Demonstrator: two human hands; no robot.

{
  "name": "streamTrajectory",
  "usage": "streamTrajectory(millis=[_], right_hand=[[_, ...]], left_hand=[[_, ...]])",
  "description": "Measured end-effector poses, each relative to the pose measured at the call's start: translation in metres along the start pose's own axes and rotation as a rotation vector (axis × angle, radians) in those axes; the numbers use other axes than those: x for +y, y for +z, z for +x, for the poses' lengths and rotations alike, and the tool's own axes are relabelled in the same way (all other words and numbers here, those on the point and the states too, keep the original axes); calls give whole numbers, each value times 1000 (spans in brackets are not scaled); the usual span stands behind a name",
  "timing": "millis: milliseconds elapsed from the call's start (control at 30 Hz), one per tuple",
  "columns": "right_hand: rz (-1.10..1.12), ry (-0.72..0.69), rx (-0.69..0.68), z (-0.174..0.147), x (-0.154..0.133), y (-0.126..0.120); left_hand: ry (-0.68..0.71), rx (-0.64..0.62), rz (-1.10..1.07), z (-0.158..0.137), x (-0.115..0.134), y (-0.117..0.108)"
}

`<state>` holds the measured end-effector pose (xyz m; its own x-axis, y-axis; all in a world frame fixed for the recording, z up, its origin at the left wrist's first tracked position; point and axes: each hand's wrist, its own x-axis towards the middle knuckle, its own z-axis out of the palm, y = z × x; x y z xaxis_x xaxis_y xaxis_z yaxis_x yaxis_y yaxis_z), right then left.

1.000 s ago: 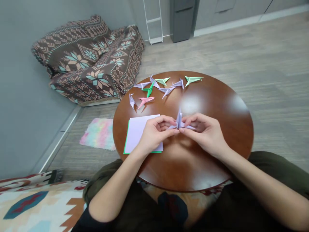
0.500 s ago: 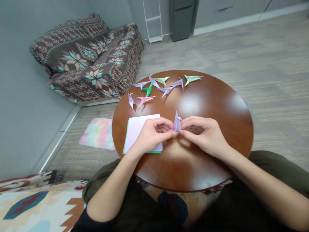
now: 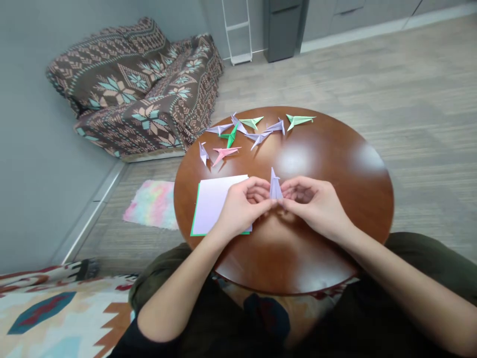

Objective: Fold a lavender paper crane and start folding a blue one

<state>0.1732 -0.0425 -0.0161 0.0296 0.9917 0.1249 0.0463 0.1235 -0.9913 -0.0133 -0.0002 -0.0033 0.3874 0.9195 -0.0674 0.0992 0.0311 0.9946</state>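
Note:
A lilac paper crane (image 3: 275,186) stands upright between my two hands, above the middle of the round table. My left hand (image 3: 246,204) pinches its lower left side, with thumb and fingertips closed on the paper. From the other side, my right hand (image 3: 316,204) grips the lower right edge the same way. The crane's narrow point and small folded head show above my fingers; its base is partly hidden by them. Under and beside my left wrist lies a stack of square paper (image 3: 214,204), lilac on top with green edges showing below.
Across the far left of the brown table (image 3: 335,149) lie several folded cranes: lilac ones, a pink crane (image 3: 225,153), a dark green crane (image 3: 229,135) and pale green ones, one a light green crane (image 3: 298,121). A patterned sofa (image 3: 149,99) stands beyond, near a fluffy rug (image 3: 151,204).
My fingers have shifted on the crane, and both thumbs now meet near its base. The crane has turned slightly, its lower part showing narrower. The folded cranes stay in place.

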Motion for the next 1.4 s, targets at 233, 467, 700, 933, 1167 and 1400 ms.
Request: streamTrajectory(millis=[233,467,700,933,1167,1400], right_hand=[[78,90,-17,-5,1,6],[90,3,43,-2,1,2],[-6,-43,18,3,1,-4],[93,-60,32,0,1,1],[198,-21,-23,-2,-6,1],[54,-40,57,-5,-3,4]], left_hand=[[4,25,15,2,-10,1],[120,-1,126,5,-4,-7],[102,-138,-140,9,-6,-12],[13,-179,-260,8,-12,-9],[28,-157,-266,9,-13,-11],[40,-96,-207,9,-13,-11]])
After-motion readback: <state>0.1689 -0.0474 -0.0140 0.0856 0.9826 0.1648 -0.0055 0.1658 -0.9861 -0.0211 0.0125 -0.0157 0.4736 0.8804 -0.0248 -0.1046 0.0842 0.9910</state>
